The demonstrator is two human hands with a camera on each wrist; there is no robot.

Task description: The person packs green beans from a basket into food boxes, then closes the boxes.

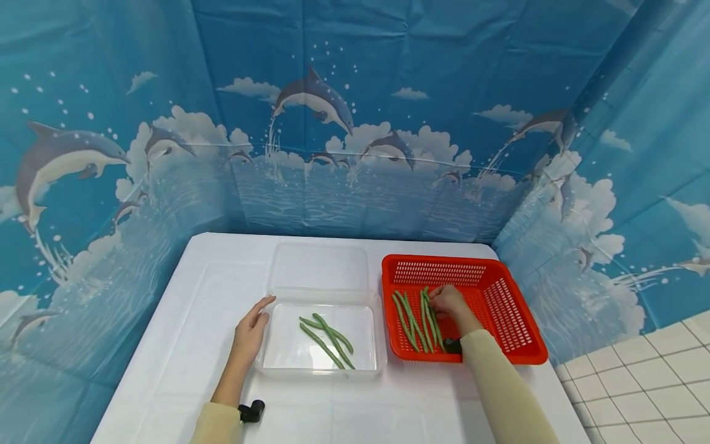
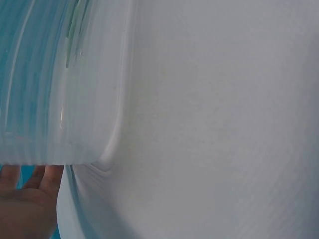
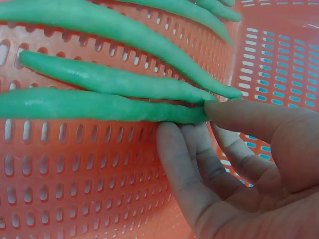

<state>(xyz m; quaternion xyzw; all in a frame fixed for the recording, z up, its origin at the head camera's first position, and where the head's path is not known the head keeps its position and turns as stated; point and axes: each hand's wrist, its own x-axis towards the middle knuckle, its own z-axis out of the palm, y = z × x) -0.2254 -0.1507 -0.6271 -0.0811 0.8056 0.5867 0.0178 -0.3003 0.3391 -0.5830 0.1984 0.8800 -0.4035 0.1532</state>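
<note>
In the head view, a red perforated basket (image 1: 444, 259) at the right holds several green beans (image 1: 406, 320) along its left side. My right hand (image 1: 449, 301) reaches into it. Up close in the right wrist view, thumb and fingers pinch one end of a green bean (image 3: 99, 105), with a second bean (image 3: 114, 79) lying right against it. A clear plastic container (image 1: 322, 372) stands left of the basket with a few green beans (image 1: 322, 346) on its bottom. My left hand (image 1: 251, 330) rests at the container's left side, fingers extended along the wall.
Behind the container lies a flat translucent lid (image 1: 320, 265) on the white tablecloth (image 1: 205, 320). Blue dolphin-print curtains (image 1: 355, 191) close off the back and both sides. White tiles (image 1: 649, 382) show at the lower right.
</note>
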